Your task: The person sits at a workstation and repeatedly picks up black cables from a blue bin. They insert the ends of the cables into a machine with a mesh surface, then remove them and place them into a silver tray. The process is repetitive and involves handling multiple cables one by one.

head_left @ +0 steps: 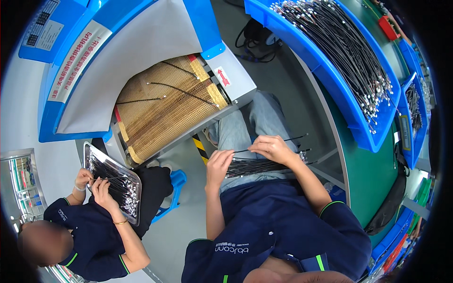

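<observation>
Over my lap, a thin black cable [241,151] runs between my two hands. My left hand [219,163] pinches it near one end, fingertips pressed together. A short distance away, my right hand [271,148] grips the same cable with thumb and fingers, and its free end sticks out past that hand to the right. Beneath both hands, a bundle of black cables [257,167] lies across my thighs, with small connectors showing at its right end. The cable's tip inside my left hand is hidden.
Ahead, a blue and white machine has a brown mesh conveyor belt [163,106] carrying several black cables. On the green table [337,120] at right stands a blue bin [355,123] full of cables. At left, a seated co-worker handles cables over a metal tray [137,188], beside a blue stool [177,186].
</observation>
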Demonstrator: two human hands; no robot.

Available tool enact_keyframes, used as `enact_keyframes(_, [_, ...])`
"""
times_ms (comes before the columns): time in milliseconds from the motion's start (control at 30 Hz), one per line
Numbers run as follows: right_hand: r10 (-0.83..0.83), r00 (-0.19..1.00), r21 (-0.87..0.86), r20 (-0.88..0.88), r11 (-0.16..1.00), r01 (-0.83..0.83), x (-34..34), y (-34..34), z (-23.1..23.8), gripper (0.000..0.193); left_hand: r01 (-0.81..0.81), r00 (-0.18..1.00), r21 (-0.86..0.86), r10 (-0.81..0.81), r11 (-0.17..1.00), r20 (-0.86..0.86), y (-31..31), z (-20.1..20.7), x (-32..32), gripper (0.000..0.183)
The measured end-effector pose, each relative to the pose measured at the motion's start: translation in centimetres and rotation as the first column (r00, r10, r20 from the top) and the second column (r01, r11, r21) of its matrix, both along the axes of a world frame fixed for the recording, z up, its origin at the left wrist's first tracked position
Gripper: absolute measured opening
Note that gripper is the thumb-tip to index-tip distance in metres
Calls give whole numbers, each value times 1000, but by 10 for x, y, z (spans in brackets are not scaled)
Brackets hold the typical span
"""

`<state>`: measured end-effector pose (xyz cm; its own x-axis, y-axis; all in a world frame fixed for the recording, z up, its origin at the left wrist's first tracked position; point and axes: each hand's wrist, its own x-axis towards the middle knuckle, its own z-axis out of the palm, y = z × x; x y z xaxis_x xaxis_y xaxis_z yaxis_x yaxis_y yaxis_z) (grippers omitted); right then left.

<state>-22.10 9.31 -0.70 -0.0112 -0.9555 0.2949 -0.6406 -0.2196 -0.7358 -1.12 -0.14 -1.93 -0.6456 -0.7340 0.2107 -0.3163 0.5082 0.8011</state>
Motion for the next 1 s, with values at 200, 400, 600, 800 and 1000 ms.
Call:
enact_keyframes(200, [24,997,16,-75,1000,-23,-3,0,3,11,20,999,-40,-21,999,-34,-1,-1,0,12])
enact_keyframes(400, [16,1000,-52,11,999,-16,-3,-1,3,11,27,999,-46,-28,999,-31,2,1,-2,13])
enact_keyframes(600, [20,996,-50,87,999,-15,-5,-2,1,19,-16,998,22,17,1000,-66,3,-2,-2,13])
enact_keyframes(800, [53,983,-31,176,998,-49,-5,0,-2,23,7,995,-108,-18,994,-102,1,4,-5,13])
enact_keyframes(1000, [3,971,101,240,994,-29,-3,1,-3,12,33,998,-123,-39,992,-44,-3,10,0,13])
